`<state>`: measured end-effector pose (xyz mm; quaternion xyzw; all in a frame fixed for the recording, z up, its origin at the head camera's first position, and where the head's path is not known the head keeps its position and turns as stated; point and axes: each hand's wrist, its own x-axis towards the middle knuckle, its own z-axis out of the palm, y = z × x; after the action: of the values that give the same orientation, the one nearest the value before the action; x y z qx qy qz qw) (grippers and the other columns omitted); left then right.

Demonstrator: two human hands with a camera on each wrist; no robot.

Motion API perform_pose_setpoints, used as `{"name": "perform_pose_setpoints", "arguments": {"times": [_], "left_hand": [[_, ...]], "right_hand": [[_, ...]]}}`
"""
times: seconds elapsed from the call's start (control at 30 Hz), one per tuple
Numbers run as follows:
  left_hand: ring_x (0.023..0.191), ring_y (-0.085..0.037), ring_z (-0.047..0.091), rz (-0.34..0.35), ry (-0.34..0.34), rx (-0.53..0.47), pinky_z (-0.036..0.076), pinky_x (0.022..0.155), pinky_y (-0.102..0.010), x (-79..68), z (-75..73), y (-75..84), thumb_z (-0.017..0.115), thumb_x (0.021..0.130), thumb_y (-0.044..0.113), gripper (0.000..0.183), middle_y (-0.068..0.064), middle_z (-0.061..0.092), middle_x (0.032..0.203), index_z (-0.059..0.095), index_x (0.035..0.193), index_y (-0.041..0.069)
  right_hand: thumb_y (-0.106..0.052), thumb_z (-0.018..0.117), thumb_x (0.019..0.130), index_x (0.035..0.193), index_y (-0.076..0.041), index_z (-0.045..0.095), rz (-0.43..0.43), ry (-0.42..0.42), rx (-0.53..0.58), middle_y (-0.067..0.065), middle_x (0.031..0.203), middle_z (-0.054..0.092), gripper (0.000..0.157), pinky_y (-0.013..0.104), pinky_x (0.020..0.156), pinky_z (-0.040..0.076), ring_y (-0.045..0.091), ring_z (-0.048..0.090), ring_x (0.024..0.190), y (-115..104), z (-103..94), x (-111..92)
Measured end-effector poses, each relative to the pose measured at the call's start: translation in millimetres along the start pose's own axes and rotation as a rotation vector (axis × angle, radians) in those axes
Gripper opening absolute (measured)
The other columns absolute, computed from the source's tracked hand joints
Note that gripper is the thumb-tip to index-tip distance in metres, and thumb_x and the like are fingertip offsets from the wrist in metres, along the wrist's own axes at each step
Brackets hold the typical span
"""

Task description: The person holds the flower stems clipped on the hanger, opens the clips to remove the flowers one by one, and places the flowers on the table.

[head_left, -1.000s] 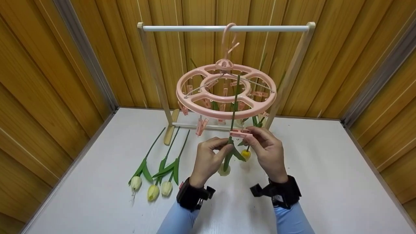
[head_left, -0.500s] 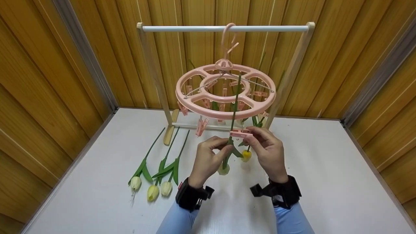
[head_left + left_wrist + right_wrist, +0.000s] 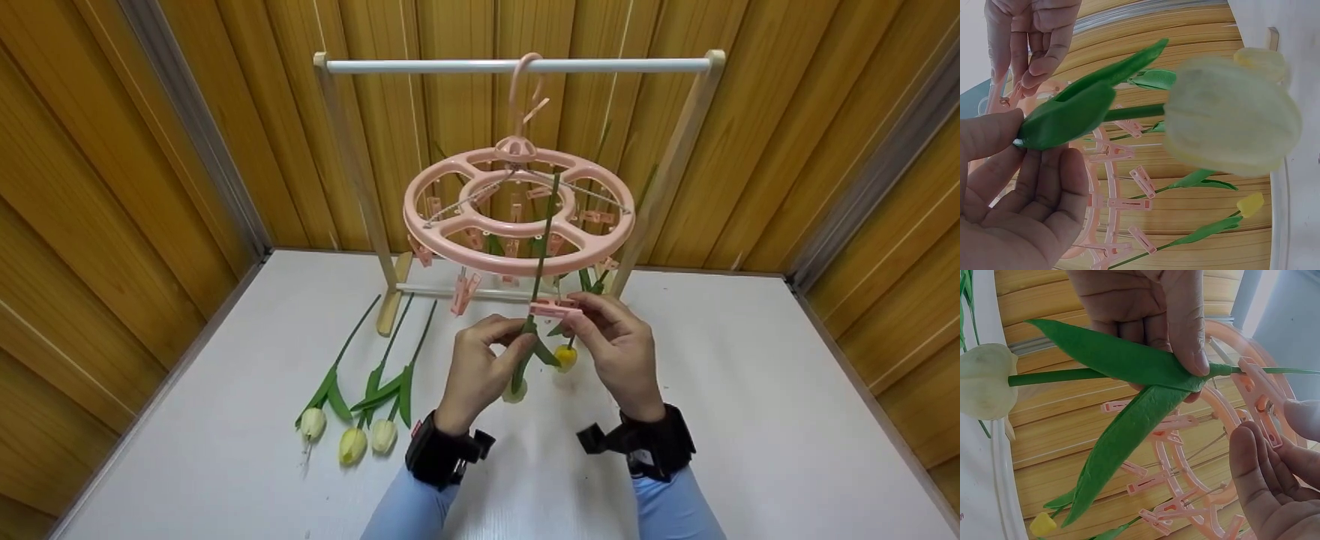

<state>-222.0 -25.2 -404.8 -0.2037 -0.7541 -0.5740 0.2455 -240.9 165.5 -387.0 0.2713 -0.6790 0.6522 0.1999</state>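
My left hand (image 3: 484, 367) pinches an artificial white tulip (image 3: 1230, 112) where its leaves meet the stem. The tulip hangs bloom down, its bare stem (image 3: 545, 240) rising in front of the pink round hanger (image 3: 480, 257). With thumb and fingers, my right hand (image 3: 619, 352) pinches the handle end of a pink clothespin (image 3: 553, 309). The tip of that clothespin lies across the stem just above the leaves, as the right wrist view shows (image 3: 1258, 402). Whether its jaws press on the stem is hard to tell. Behind it hangs a yellow tulip (image 3: 565, 358).
The hanger hooks over the white bar (image 3: 427, 66) of a wooden-legged rack. Other clothespins dangle from it, one at front left (image 3: 465, 294); some hold tulips. Three pale tulips lie on the white table at left, one being a yellowish tulip (image 3: 352, 446). Wood-patterned walls surround the table.
The hanger and the held tulip have shifted very slightly left. The tulip's leaves and bloom have swung a little inward. Both hands keep their hold on the tulip and the clothespin.
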Motion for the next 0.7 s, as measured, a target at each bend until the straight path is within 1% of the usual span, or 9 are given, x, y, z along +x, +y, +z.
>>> {"name": "perform_pose_setpoints", "arguments": {"times": [0.17, 0.4, 0.63, 0.7], "left_hand": [[0.077, -0.019, 0.07, 0.012, 0.002, 0.019, 0.057, 0.072, -0.029, -0.1, -0.4, -0.3, 0.076, 0.094, 0.009, 0.013, -0.008, 0.074, 0.087, 0.081, 0.103, 0.001], [0.077, -0.019, 0.07, 0.019, 0.004, 0.014, 0.057, 0.072, -0.029, 0.4, -0.6, -0.9, 0.075, 0.094, 0.01, 0.014, -0.008, 0.074, 0.087, 0.08, 0.103, 0.0], [0.077, -0.019, 0.07, 0.02, 0.004, 0.012, 0.057, 0.072, -0.028, 0.6, -1.6, -0.6, 0.075, 0.094, 0.009, 0.014, -0.008, 0.075, 0.087, 0.08, 0.102, -0.001], [0.077, -0.019, 0.07, 0.018, 0.001, 0.011, 0.057, 0.072, -0.028, 0.4, -1.8, -0.4, 0.075, 0.094, 0.008, 0.014, -0.008, 0.075, 0.087, 0.08, 0.102, -0.002]], "right_hand": [[0.008, 0.065, 0.097, 0.12, 0.016, 0.066, -0.018, -0.011, 0.025, 0.01, 0.103, 0.068, 0.025, 0.027, 0.076, 0.058, 0.023, 0.07, 0.085, 1.3, -0.6, -0.6], [0.007, 0.065, 0.097, 0.119, 0.015, 0.067, -0.014, -0.002, 0.033, 0.009, 0.101, 0.068, 0.023, 0.025, 0.075, 0.058, 0.018, 0.07, 0.083, 0.0, -0.3, 0.4], [0.006, 0.065, 0.097, 0.118, 0.013, 0.069, -0.008, 0.003, 0.039, 0.009, 0.101, 0.068, 0.023, 0.027, 0.073, 0.059, 0.019, 0.07, 0.082, 0.9, -0.6, 0.7], [0.007, 0.066, 0.097, 0.118, 0.013, 0.069, -0.004, 0.003, 0.04, 0.009, 0.101, 0.068, 0.023, 0.028, 0.073, 0.059, 0.021, 0.07, 0.082, 1.2, -0.7, 0.4]]}}
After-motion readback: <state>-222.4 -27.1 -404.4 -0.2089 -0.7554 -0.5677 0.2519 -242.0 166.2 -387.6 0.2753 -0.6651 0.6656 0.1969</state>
